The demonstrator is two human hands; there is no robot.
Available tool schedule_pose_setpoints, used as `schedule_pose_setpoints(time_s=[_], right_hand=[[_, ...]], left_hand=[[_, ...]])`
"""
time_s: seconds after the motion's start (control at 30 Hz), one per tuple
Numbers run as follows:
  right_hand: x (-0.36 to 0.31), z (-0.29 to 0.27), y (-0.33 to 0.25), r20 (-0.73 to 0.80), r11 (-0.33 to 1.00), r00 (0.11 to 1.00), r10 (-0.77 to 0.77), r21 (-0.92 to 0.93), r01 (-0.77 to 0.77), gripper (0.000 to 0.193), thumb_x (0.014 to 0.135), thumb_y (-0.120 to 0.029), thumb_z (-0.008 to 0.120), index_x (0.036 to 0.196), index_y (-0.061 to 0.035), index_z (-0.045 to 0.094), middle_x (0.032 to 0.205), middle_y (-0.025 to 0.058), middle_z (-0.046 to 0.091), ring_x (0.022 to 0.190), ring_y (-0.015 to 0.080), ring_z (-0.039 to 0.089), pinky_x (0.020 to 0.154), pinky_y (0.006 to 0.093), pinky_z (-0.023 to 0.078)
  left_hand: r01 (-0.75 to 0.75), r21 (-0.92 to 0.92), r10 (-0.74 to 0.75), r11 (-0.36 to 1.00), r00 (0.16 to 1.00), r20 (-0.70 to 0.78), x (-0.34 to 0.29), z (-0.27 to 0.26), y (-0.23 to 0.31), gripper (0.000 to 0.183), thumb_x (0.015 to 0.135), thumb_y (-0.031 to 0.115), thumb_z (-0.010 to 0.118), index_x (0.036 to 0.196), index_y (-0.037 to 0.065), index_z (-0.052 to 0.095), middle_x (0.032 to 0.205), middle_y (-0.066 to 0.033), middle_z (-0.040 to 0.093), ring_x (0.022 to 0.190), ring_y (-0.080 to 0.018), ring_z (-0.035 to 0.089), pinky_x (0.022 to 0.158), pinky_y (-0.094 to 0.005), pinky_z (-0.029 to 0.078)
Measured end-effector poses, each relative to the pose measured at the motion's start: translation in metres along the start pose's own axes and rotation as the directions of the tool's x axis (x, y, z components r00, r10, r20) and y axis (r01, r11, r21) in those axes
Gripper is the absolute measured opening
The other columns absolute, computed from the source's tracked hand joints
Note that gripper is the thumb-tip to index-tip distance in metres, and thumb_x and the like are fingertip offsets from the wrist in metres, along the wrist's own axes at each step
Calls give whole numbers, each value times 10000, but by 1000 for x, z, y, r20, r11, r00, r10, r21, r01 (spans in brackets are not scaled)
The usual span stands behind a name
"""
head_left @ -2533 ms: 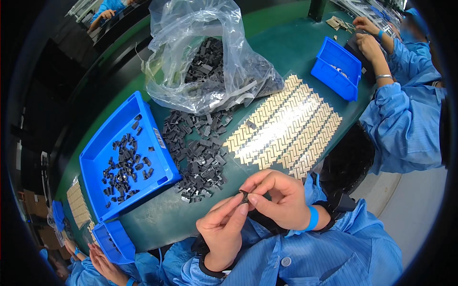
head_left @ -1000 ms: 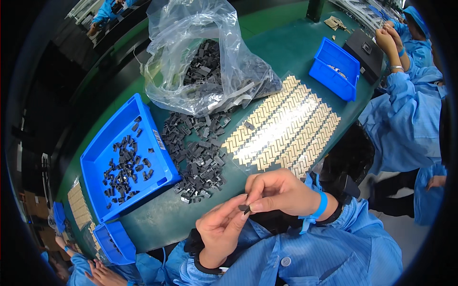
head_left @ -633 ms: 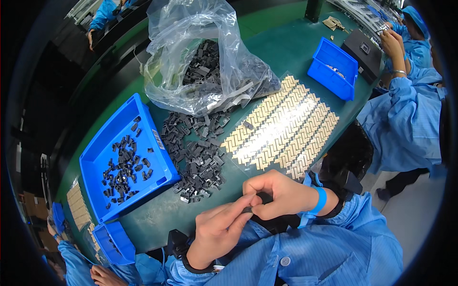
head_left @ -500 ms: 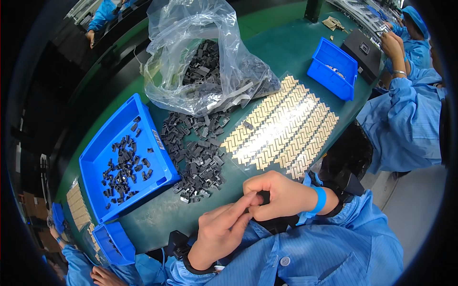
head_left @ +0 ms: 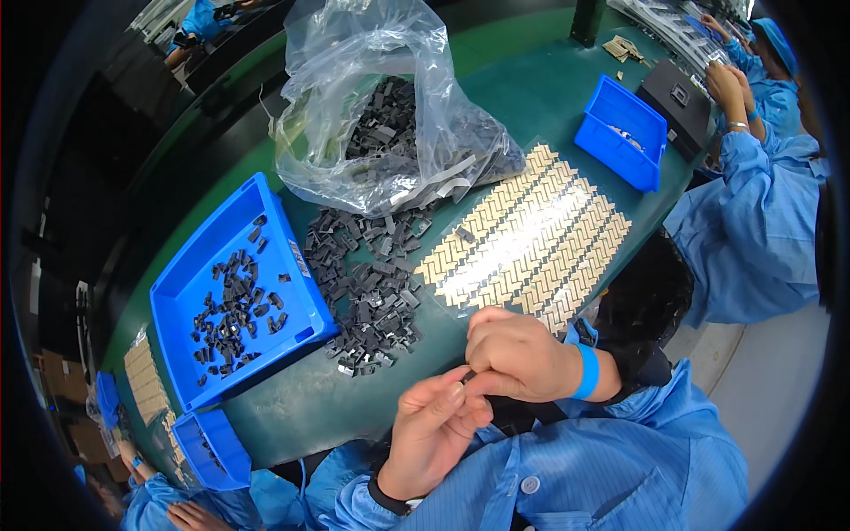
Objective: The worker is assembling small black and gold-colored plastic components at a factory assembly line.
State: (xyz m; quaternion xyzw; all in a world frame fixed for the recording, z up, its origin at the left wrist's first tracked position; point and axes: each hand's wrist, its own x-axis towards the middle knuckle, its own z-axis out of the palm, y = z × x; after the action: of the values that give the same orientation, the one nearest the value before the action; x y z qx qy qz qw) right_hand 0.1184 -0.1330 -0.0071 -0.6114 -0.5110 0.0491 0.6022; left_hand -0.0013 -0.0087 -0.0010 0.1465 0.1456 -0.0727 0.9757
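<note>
A clear plastic bag (head_left: 390, 106) of dark parts sits at upper centre. A blue tray (head_left: 190, 283) lies at left. A small blue bin (head_left: 622, 131) stands at upper right.

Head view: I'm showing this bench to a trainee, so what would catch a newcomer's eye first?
Probably the clear plastic bag of small black parts, slumped open at the back of the green table, with a loose heap of black parts spilled in front of it. Left of the heap sits a bright blue tray holding more; to the right lies a sheet of gold pieces. Nearest, the left hand and right hand meet, pinching something tiny.
</note>
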Motion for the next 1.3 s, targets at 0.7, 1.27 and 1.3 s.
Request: schedule_pose_setpoints(time_s=[0.7, 1.27, 1.3], right_hand=[[-69, -61, -9, 202, 687, 979, -38, -706, 172, 174, 646, -103, 596, 816, -68, 591, 907, 68, 572, 863, 224, 544, 721, 354, 424], [-55, -64, -10, -5, 906, 999, 50, -420, -47, 255, 650, -133, 705, 866, -62, 590, 898, 67, 574, 820, 247, 549, 696, 359, 398], [-53, -66, -13, -12, 893, 992, 125, -435, -118, 255, 650, -137, 707, 866, -68, 591, 904, 54, 575, 833, 241, 546, 711, 354, 390]], left_hand=[[170, 833, 846, -526, 204, 493, -10, 22, 107, 326, 798, 11, 595, 1113, -24, 517, 773, -35, 545, 663, -82, 508, 567, -185, 418], [165, 165, -123, 972, 963, -240, 43, 20, -46, 329, 873, 35, 490, 1193, 42, 417, 1101, -124, 540, 1079, -245, 515, 942, -377, 408], [144, 155, -104, 977, 965, -239, 44, 19, -47, 296, 869, 17, 487, 1159, 40, 434, 1086, -112, 549, 1069, -243, 520, 941, -378, 410]])
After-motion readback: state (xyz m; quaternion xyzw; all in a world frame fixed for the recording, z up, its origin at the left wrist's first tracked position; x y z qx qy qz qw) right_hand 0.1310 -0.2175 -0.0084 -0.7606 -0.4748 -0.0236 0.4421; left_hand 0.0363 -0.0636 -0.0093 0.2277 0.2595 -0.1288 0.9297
